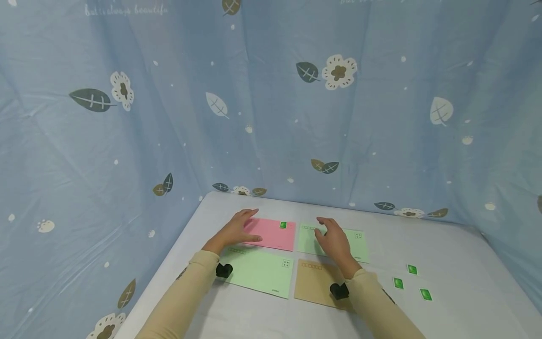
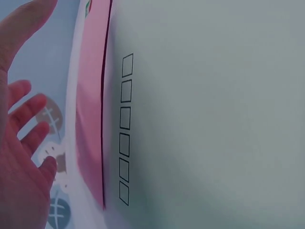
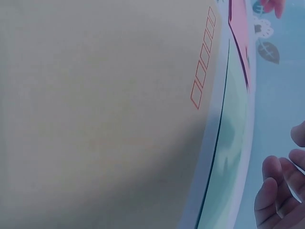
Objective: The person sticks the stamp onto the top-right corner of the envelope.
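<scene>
Over the left end of a pink envelope [image 1: 273,235] hovers my left hand [image 1: 237,229], thumb and fingers spread and nothing between them. That envelope carries a green stamp [image 1: 283,225] at its upper right corner. My right hand [image 1: 334,240] is above a light green envelope [image 1: 357,242] at the back right, its fingers loosely bent and holding nothing. Nearer to me lie another light green envelope [image 1: 262,273], under the left wrist, and a brown envelope [image 1: 313,282], partly hidden by the right forearm. Printed boxes [image 2: 125,118] show on the near green envelope in the left wrist view.
Three loose green stamps, one of them the nearest stamp [image 1: 426,294], lie on the white table [image 1: 466,263] right of the envelopes. A blue patterned curtain [image 1: 271,103] stands behind and along the sides. Black wrist cameras, such as the left camera [image 1: 224,270], hang below both wrists.
</scene>
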